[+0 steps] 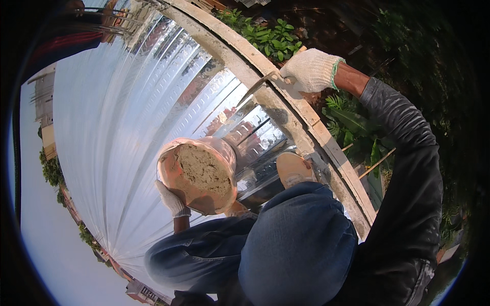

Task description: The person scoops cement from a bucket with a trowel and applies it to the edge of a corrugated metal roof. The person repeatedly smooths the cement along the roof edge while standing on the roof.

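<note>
Gloved left hand (171,199) contacts bucket (223,147) holding sandy mix (204,171), while gloved right hand (309,71) grips trowel (259,85) over concrete edge (337,154).

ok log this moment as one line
left hand: gloved, against bucket | bucket: holds sandy mix | right hand: gloved, gripping trowel | blade: over concrete ledge

Left head-worn fisheye; faces down past knees (301,245); bucket (170,179) close below.
</note>
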`<act>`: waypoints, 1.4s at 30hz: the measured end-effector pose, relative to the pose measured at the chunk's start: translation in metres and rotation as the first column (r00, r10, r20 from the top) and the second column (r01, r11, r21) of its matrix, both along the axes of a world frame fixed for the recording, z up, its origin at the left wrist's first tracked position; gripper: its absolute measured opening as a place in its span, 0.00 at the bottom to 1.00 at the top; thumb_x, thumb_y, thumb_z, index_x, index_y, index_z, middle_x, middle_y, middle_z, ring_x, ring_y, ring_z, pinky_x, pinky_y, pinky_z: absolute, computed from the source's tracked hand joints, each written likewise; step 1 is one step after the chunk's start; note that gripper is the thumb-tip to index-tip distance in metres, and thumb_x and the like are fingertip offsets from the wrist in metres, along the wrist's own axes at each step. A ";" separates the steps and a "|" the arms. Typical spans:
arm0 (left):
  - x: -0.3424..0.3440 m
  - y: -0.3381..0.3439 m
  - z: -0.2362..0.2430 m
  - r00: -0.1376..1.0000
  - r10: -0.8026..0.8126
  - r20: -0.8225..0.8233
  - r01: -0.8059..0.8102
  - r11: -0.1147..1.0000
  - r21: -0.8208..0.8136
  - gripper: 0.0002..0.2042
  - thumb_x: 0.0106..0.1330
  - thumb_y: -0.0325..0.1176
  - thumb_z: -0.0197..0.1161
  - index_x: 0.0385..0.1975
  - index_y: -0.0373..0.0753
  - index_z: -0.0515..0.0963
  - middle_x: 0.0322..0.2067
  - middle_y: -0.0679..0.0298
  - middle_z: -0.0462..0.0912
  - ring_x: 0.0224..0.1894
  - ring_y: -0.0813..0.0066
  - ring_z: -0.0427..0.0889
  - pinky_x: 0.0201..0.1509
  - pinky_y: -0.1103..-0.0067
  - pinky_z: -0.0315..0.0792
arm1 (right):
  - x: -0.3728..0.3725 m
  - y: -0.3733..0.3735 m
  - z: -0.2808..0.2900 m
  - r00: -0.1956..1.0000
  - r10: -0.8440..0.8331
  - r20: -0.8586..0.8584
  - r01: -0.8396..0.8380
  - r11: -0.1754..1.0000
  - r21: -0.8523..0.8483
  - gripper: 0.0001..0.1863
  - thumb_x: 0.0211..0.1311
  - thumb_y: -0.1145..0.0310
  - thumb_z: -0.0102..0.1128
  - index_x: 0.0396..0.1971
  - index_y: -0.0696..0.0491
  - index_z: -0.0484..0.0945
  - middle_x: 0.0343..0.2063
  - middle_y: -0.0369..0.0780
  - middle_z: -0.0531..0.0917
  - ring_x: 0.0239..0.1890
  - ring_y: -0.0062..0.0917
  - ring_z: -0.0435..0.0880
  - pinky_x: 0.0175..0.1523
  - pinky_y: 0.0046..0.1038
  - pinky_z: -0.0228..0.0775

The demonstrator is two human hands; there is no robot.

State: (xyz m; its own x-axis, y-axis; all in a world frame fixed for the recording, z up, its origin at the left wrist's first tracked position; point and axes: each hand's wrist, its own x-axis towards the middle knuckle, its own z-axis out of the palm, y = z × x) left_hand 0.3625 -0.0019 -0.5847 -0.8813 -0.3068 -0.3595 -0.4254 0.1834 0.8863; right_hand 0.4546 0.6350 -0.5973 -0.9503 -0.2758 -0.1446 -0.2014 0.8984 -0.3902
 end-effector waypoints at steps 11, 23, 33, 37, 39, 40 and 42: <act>-0.002 0.010 0.005 0.999 -0.031 -0.018 0.033 0.986 0.162 0.39 0.85 0.64 0.53 0.70 0.26 0.75 0.65 0.53 0.82 0.63 0.61 0.81 0.72 0.66 0.72 | 0.023 -0.059 -0.008 0.985 0.026 -0.169 -0.026 1.000 0.006 0.12 0.63 0.67 0.68 0.46 0.49 0.88 0.28 0.45 0.89 0.32 0.44 0.93 0.37 0.45 0.86; 0.000 0.017 0.008 1.000 0.011 -0.010 -0.011 0.996 0.084 0.37 0.86 0.62 0.53 0.70 0.26 0.76 0.64 0.55 0.82 0.62 0.64 0.81 0.70 0.67 0.73 | -0.034 -0.078 -0.002 0.959 -0.197 -0.202 0.202 0.979 0.005 0.06 0.68 0.67 0.66 0.42 0.49 0.84 0.29 0.47 0.87 0.32 0.45 0.92 0.33 0.47 0.84; 0.004 0.028 0.018 0.999 -0.050 0.015 0.050 0.999 -0.008 0.38 0.87 0.62 0.49 0.74 0.28 0.72 0.68 0.53 0.79 0.67 0.60 0.78 0.74 0.65 0.70 | 0.017 -0.047 -0.041 0.683 -0.688 -0.245 0.662 0.725 -0.190 0.15 0.77 0.54 0.62 0.49 0.51 0.79 0.39 0.48 0.89 0.40 0.49 0.90 0.44 0.48 0.82; 0.004 0.029 0.018 0.999 -0.050 0.009 0.049 0.996 0.071 0.39 0.87 0.63 0.49 0.76 0.29 0.69 0.70 0.52 0.77 0.69 0.58 0.76 0.77 0.64 0.69 | 0.099 -0.061 0.006 0.675 -0.731 -0.102 0.702 0.679 -0.216 0.17 0.77 0.52 0.63 0.53 0.48 0.81 0.40 0.47 0.88 0.44 0.49 0.89 0.48 0.46 0.82; -0.002 0.015 0.014 0.999 -0.046 -0.018 0.047 0.997 0.067 0.39 0.87 0.63 0.48 0.77 0.29 0.69 0.71 0.52 0.76 0.70 0.58 0.75 0.77 0.64 0.69 | 0.134 -0.080 0.033 0.703 -0.710 0.022 0.696 0.682 -0.225 0.17 0.74 0.53 0.64 0.54 0.47 0.82 0.40 0.47 0.87 0.45 0.49 0.89 0.48 0.46 0.82; -0.003 0.011 0.010 0.999 -0.044 -0.023 0.045 0.997 0.068 0.39 0.87 0.63 0.48 0.77 0.30 0.69 0.71 0.52 0.76 0.70 0.58 0.75 0.77 0.64 0.69 | 0.152 -0.088 0.038 0.744 -0.667 0.038 0.657 0.720 -0.224 0.17 0.73 0.54 0.65 0.53 0.48 0.82 0.39 0.47 0.87 0.42 0.49 0.88 0.46 0.47 0.81; -0.003 0.017 0.012 1.000 -0.013 0.008 0.012 0.997 0.070 0.39 0.87 0.64 0.48 0.76 0.30 0.69 0.71 0.53 0.76 0.70 0.58 0.75 0.77 0.64 0.69 | 0.181 -0.109 0.043 0.801 -0.585 0.124 0.598 0.780 -0.185 0.14 0.72 0.55 0.65 0.49 0.48 0.81 0.36 0.46 0.84 0.38 0.48 0.87 0.42 0.49 0.78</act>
